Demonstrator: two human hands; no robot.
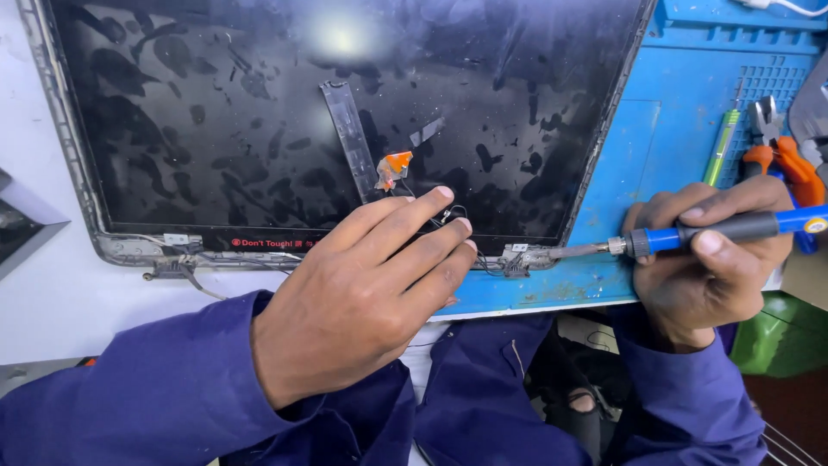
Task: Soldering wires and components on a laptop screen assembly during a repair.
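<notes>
While the left hand (366,293) lies flat and unclenched, fingers spread on the lower edge of the laptop screen panel (328,121), the right hand (707,255) is clenched around a blue-and-black screwdriver (690,233). Its metal tip reaches left to the small hinge bracket (522,257) at the panel's lower right corner. Just beyond the left fingertips sits an orange tab (395,164) beside a strip of clear tape (349,138) on the dark, smudged back of the panel. The panel rests partly on a blue work mat (655,147) on the white counter (52,293). Orange-handled pliers (776,142) and a green tool (723,147) lie on the mat behind the right hand.
</notes>
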